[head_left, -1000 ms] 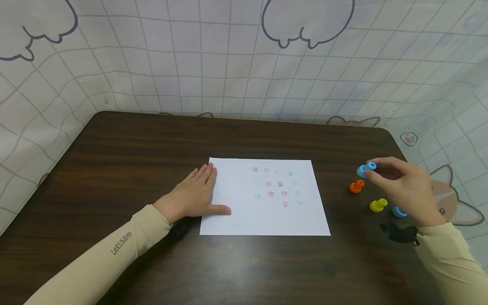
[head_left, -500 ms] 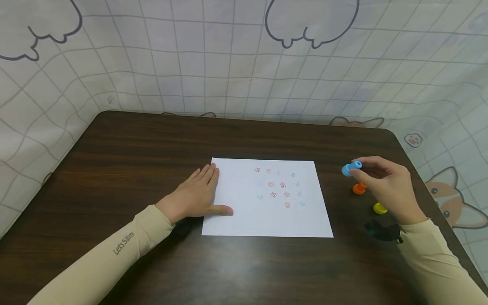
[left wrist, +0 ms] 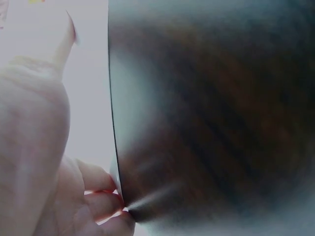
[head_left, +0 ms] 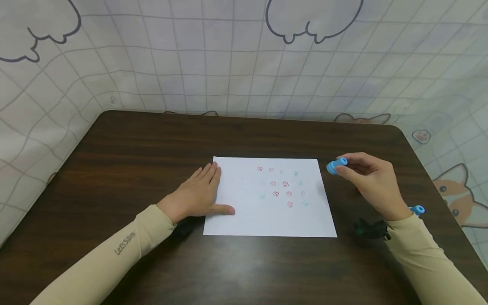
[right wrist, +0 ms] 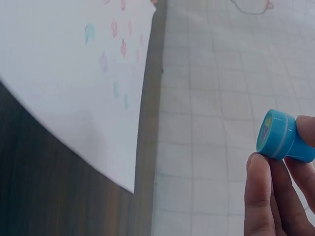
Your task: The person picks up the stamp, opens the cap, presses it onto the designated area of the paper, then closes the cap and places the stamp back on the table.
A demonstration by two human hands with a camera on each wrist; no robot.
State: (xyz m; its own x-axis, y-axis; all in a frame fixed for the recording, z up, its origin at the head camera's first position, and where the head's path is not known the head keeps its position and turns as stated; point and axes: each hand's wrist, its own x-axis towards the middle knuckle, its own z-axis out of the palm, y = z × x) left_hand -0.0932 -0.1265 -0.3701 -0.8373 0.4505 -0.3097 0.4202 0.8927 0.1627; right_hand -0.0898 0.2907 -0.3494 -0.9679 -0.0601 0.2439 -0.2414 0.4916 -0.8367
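In the head view a white sheet of paper (head_left: 244, 220) lies on the dark wooden table, with small red and pale blue-green stamped prints (head_left: 289, 193) on its right half. My left hand (head_left: 196, 195) rests flat over the sheet's left edge, fingers straight and thumb spread. Just off the sheet's upper right edge, my right hand (head_left: 375, 182) pinches a light blue stamp (head_left: 336, 165) between thumb and fingers, held tilted in the air. The right wrist view shows the blue stamp (right wrist: 275, 136) with its round printing face turned toward the paper (right wrist: 54, 73).
Another blue stamp (head_left: 418, 210) stands on the table beside my right wrist, partly hidden by the sleeve. The orange and yellow stamps are behind my right hand now. A patterned white cloth (head_left: 244, 59) hangs along the table's back and sides.
My right hand has carried the blue stamp leftward, closer to the paper's right edge, covering the orange and yellow stamps. The left hand has stayed in place on the sheet.
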